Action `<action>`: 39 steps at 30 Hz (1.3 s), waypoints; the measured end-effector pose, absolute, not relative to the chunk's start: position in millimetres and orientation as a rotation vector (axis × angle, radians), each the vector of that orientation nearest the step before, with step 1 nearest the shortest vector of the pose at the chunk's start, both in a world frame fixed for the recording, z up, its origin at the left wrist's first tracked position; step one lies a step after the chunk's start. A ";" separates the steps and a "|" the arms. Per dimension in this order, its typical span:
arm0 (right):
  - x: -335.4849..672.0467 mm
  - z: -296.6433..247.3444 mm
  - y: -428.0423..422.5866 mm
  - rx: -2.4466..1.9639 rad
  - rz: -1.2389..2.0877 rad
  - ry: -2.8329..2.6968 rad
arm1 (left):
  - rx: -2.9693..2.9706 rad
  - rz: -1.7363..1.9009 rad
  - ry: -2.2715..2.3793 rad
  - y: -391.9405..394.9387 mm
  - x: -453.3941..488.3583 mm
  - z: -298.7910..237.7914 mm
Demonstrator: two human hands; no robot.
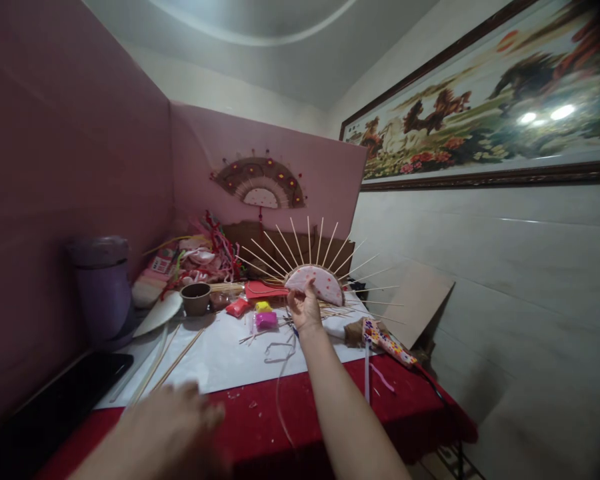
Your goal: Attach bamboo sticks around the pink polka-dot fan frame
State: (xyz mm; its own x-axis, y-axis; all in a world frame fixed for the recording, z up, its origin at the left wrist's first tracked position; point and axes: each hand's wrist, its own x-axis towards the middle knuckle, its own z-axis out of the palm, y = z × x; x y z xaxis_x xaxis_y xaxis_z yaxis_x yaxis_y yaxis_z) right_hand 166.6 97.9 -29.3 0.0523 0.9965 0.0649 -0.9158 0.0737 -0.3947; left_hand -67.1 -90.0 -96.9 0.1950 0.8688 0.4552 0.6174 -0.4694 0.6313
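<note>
A half-round white panel with red dots (316, 281) stands upright above the table, thin wooden sticks fanning out from its curved edge. My right hand (306, 308) pinches its lower left part between thumb and fingers. At the lower left, my left hand (165, 427) is smeared by motion, so its fingers do not show clearly. Nearest to it lie long thin sticks (180, 357) and a pale strip (153, 360). Beyond my right hand's wrist are small packets of red clay (238, 307), yellow clay (263, 307) and magenta clay (267, 321).
A finished fan (261, 183) hangs on the pink board behind. A brown cup (196, 299), a purple tumbler (103, 290) and a black phone (60, 400) stand or lie leftward. On the right rests a flower-patterned glue gun (387, 341) with its cord. Red cloth (260, 413) covers the front edge.
</note>
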 end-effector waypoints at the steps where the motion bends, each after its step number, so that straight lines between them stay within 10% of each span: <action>1: 165.7 -28.9 96.9 -0.277 1.474 -0.365 | 2.135 1.192 1.393 -74.6 -54.3 -61.4; 6: 160.2 -27.2 92.1 -0.274 1.465 -0.432 | 1.442 1.252 1.215 5.7 15.3 39.4; 39: 173.0 -24.4 88.1 -0.283 1.448 -0.570 | 1.163 1.292 0.929 16.5 -46.6 42.2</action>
